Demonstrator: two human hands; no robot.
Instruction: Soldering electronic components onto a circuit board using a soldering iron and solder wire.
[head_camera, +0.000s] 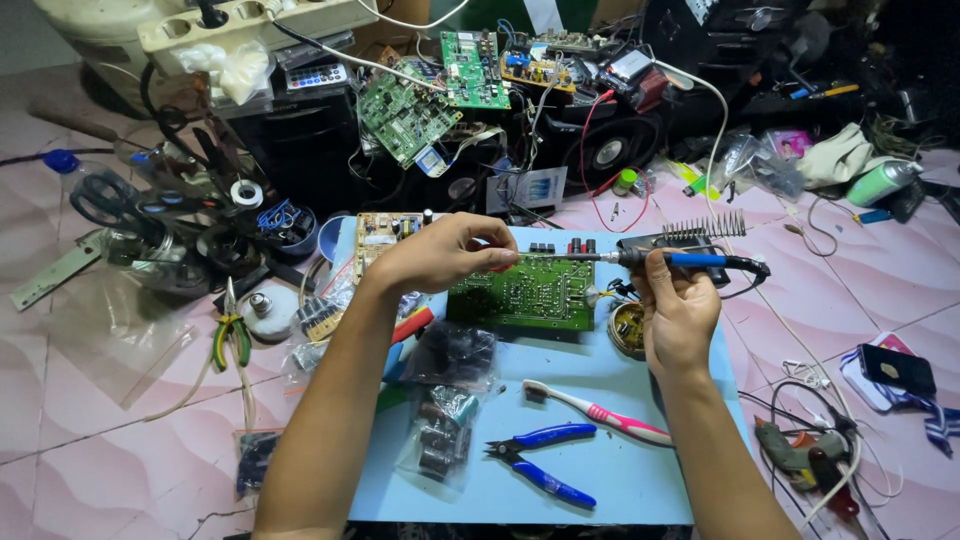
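Observation:
My right hand (678, 310) grips a blue-handled soldering iron (690, 260) held level, its metal tip pointing left over the top edge of a green circuit board (525, 295). This board lies solder side up on a light blue mat (600, 450). My left hand (440, 252) hovers at the board's upper left edge, fingers pinched together near the iron's tip; whether it pinches a thin strand of solder wire is too fine to tell. A small round tin (628, 328) sits just right of the board, below my right hand.
On the mat lie a pink and white toothbrush (600, 408), blue-handled cutters (540, 460) and a bag of small components (445, 410). Green-yellow pliers (231, 335), scissors (110, 200), more circuit boards (405, 110), speakers, cables and a glue gun (800, 455) crowd the tiled floor around.

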